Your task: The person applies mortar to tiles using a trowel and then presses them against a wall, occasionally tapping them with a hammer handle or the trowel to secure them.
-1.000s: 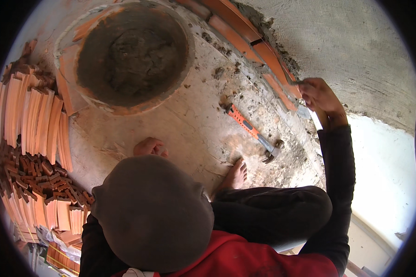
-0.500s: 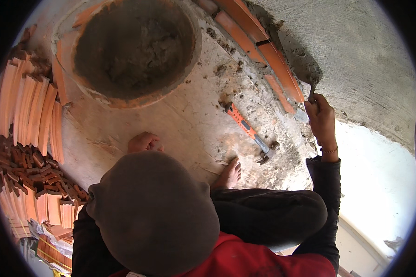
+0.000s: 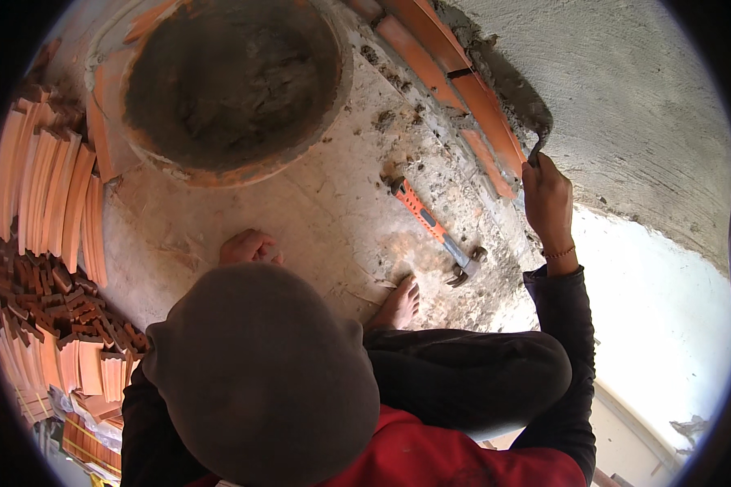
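My right hand (image 3: 551, 207) grips the handle of a trowel, whose dark blade (image 3: 524, 114) lies against mortar along the upper edge of orange bricks (image 3: 487, 114) laid at the foot of a grey rendered wall (image 3: 642, 114). My left hand (image 3: 248, 247) is curled on the left, partly hidden by a grey-covered head (image 3: 260, 373); whatever it holds, if anything, cannot be made out. Between the hands, an orange-handled claw hammer (image 3: 430, 223) lies on the dusty floor (image 3: 317, 219). A wide round tub (image 3: 138, 154) of grey mortar sits at the upper left.
Stacked terracotta tiles (image 3: 65, 195) and broken pieces (image 3: 49, 300) line the left side, with wrapped bundles (image 3: 89, 442) lower down. A bare foot (image 3: 400, 304) and dark-clad bent knee (image 3: 536, 365) occupy the lower middle. A bright white surface (image 3: 650, 316) lies at the right.
My right hand has moved left along the brick edge, first dipping, then rising slightly, and the trowel blade now shows against the mortar. My left hand stays curled.
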`<action>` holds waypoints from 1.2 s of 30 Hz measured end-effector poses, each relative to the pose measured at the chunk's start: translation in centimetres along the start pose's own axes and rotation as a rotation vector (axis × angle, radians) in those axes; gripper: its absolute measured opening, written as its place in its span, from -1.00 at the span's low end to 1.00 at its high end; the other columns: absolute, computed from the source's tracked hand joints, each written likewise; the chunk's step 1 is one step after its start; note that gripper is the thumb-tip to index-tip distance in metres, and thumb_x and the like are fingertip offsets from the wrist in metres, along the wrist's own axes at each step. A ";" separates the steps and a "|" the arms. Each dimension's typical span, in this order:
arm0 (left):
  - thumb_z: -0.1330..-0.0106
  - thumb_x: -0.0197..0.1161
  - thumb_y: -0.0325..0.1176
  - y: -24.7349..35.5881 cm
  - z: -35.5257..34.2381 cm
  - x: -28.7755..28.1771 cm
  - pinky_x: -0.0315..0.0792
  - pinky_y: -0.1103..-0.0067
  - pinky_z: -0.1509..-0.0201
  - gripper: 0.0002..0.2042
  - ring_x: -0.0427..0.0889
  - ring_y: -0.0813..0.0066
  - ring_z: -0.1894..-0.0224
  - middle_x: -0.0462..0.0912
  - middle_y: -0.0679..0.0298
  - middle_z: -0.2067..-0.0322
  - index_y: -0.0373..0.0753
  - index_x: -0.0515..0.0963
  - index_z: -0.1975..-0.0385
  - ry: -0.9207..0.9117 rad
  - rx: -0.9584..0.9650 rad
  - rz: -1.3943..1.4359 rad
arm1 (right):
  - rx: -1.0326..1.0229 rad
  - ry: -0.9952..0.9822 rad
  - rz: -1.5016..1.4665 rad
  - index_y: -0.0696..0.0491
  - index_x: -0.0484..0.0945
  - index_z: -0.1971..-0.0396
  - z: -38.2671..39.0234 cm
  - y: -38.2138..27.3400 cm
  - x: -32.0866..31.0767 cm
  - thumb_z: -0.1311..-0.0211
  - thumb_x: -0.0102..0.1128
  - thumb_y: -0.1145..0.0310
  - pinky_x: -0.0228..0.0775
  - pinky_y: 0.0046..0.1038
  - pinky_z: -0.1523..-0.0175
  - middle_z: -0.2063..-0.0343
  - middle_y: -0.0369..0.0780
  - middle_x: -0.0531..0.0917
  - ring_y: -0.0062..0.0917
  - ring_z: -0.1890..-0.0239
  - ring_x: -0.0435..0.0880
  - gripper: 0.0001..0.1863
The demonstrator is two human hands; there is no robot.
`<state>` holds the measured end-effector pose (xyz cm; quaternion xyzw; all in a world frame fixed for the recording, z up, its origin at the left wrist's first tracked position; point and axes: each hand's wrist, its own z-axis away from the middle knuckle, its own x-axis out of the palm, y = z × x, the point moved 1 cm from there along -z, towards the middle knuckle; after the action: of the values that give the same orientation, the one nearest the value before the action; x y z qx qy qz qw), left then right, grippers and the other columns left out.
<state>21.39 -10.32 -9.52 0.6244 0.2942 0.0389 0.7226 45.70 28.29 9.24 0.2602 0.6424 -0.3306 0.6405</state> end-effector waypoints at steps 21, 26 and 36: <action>0.03 0.36 -0.36 0.2 0.1 0.1 0.31 0.56 0.56 -0.78 0.38 0.52 0.65 0.50 0.25 0.59 -0.28 0.58 0.39 0.008 -0.062 -0.002 | 0.010 -0.032 0.037 0.17 0.56 0.18 0.4 0.2 0.6 -0.32 0.20 0.33 0.47 -0.13 0.30 0.47 0.02 0.66 -0.04 0.42 0.67 -0.78; -0.01 0.47 -0.47 0.3 -0.1 -0.1 0.40 0.59 0.49 -0.75 0.40 0.60 0.57 0.49 0.29 0.53 -0.32 0.56 0.33 -0.092 -0.074 -0.032 | 0.061 -0.030 0.075 0.16 0.56 0.15 0.5 0.2 0.9 -0.32 0.19 0.31 0.48 -0.12 0.28 0.45 0.03 0.67 -0.03 0.39 0.68 -0.76; -0.01 0.44 -0.45 0.8 0.1 -0.6 0.35 0.59 0.51 -0.77 0.39 0.59 0.59 0.47 0.28 0.56 -0.31 0.56 0.35 -0.038 -0.048 -0.035 | 0.030 -0.016 0.092 0.17 0.55 0.20 -0.3 -0.8 0.3 -0.32 0.18 0.34 0.48 -0.12 0.30 0.45 0.04 0.67 -0.02 0.38 0.68 -0.80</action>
<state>21.22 -10.44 -8.52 0.6021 0.2905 0.0215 0.7434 44.84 27.97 9.01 0.2966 0.6197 -0.3124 0.6561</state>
